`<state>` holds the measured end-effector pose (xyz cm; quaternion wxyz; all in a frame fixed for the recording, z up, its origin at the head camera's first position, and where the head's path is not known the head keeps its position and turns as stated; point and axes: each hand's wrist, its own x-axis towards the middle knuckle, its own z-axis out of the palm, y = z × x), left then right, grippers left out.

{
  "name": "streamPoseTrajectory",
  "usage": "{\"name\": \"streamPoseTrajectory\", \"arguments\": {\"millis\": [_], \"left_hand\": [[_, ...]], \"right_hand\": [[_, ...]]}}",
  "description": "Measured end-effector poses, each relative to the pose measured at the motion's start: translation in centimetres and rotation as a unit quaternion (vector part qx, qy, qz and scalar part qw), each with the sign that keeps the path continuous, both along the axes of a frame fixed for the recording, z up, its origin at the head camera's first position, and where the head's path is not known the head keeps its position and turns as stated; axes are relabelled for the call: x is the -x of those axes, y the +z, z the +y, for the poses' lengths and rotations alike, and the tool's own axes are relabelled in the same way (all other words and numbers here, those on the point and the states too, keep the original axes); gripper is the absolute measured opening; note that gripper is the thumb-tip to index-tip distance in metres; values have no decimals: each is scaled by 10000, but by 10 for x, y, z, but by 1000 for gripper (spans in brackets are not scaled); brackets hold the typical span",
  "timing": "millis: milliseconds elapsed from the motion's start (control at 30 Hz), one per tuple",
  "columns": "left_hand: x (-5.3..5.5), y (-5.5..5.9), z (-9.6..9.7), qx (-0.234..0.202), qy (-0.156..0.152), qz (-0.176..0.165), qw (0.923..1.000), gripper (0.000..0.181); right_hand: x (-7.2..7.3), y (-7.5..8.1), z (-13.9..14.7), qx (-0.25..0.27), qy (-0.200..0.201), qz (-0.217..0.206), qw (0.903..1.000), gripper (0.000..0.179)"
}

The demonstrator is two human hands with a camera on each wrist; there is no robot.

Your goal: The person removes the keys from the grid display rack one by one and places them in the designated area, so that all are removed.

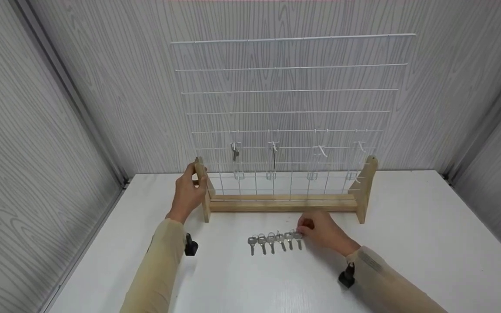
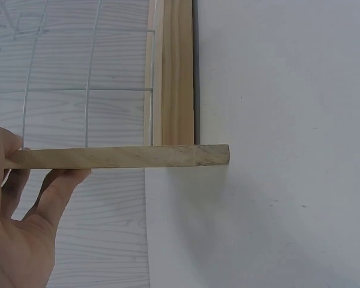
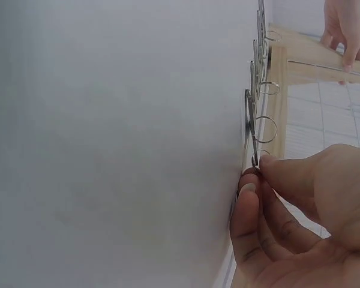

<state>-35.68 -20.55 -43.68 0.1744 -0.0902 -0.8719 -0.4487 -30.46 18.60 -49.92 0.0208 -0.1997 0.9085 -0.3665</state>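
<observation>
My left hand (image 1: 187, 194) grips the left wooden upright (image 1: 207, 208) of a rack, thumb on its near side and fingers behind it in the left wrist view. On the white table, several silver keys (image 1: 272, 244) with small rings lie side by side in a row. At the right end of that row, my right hand (image 1: 323, 231) pinches the ring end of the last key (image 1: 299, 244) between thumb and fingers; its fingertips partly hide the ring. A white wire grid (image 1: 292, 90) stands upright in the rack's wooden base (image 1: 283, 206).
Several white hooks hang low on the grid. One key (image 1: 235, 153) dangles from the leftmost hook, another key (image 1: 274, 160) from the hook beside it. The hook (image 1: 322, 151) farther right bears nothing. A right wooden upright (image 1: 366, 191) ends the rack. Grey wood-grain walls surround the table.
</observation>
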Motion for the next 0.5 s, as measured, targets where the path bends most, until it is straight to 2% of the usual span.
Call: {"name": "streamPoseTrajectory", "arguments": {"millis": [200,500], "left_hand": [[2,-1,0,120,-10,134,9998,50],[4,-2,-2,131,33,38,9999,49]], "right_hand": [[0,1,2,-64,-12,50,10000,10],[0,6,1,-19,-177,81,9998,13]]}}
